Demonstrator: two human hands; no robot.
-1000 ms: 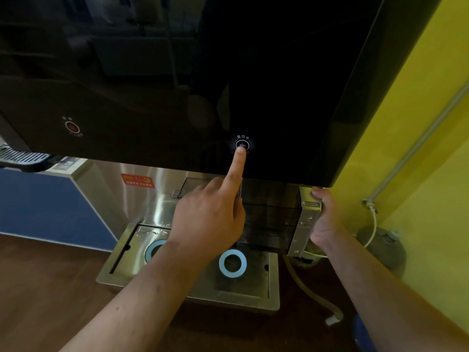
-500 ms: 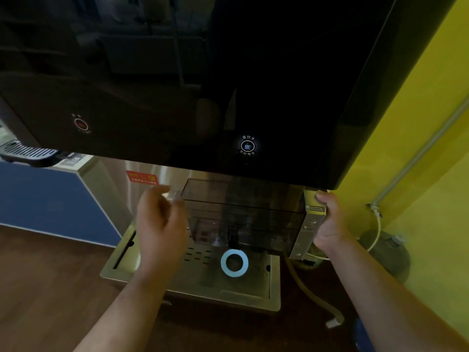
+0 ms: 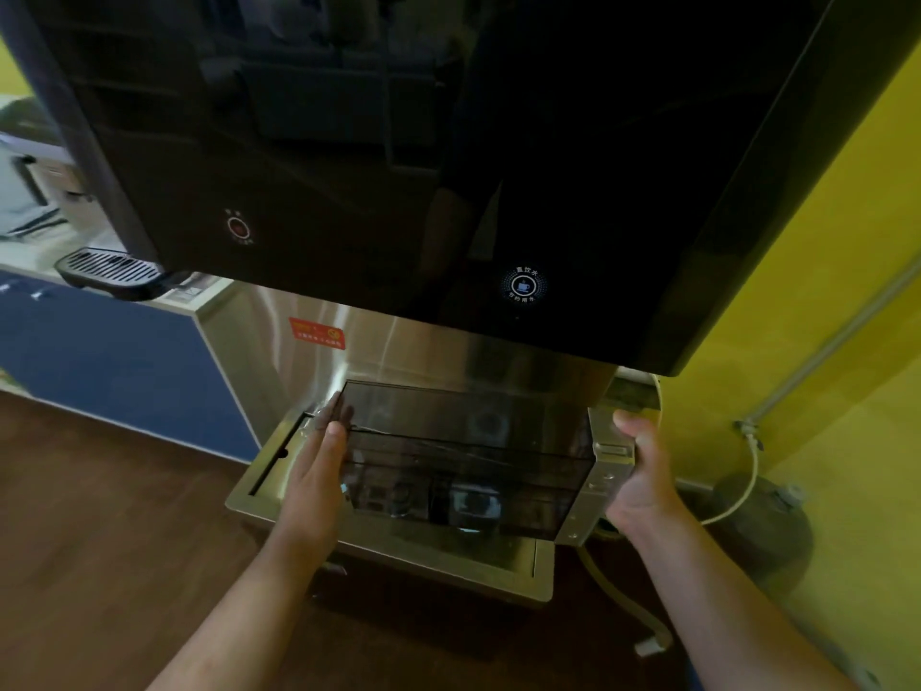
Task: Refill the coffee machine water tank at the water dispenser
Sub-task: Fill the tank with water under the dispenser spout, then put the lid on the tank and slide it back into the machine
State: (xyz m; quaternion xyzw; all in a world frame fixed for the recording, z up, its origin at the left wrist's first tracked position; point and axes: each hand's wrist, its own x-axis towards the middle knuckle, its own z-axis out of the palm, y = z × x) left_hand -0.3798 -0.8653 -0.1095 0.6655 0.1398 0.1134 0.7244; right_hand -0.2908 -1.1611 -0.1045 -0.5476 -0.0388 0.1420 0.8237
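The water tank [image 3: 463,456], a smoky, see-through rectangular box, sits under the black front of the water dispenser [image 3: 448,167], above the steel drip tray [image 3: 398,556]. Its long axis runs left to right across the view, slightly lower at the right end, with its open top facing up. Whether water is inside cannot be told through the dark plastic; only blurred reflections and dark shapes show behind its wall. A grey metal-looking end plate [image 3: 605,476] closes its right end.

The left hand [image 3: 319,471] lies flat against the tank's left end, fingers straight and together, pointing toward the steel back wall. The right hand [image 3: 643,471] is clamped on the right end plate, thumb on top, fingers wrapped behind it.

On the dispenser's glossy front, just above the tank, a round lit button [image 3: 522,285] shows a cup symbol with small Chinese characters around it, too small to read. Further left a red ring button [image 3: 238,226] has tiny writing under it, also unreadable. A red and yellow sticker [image 3: 317,333] is stuck on the steel back wall; its writing is blurred.

To the right a yellow wall [image 3: 822,341] carries a grey pipe [image 3: 837,336], and a white hose [image 3: 737,491] hangs near a dark round vessel [image 3: 762,526] on the brown floor [image 3: 99,541]. At the far left a slotted black grille [image 3: 107,271] rests on a desk with a blue front [image 3: 114,361]
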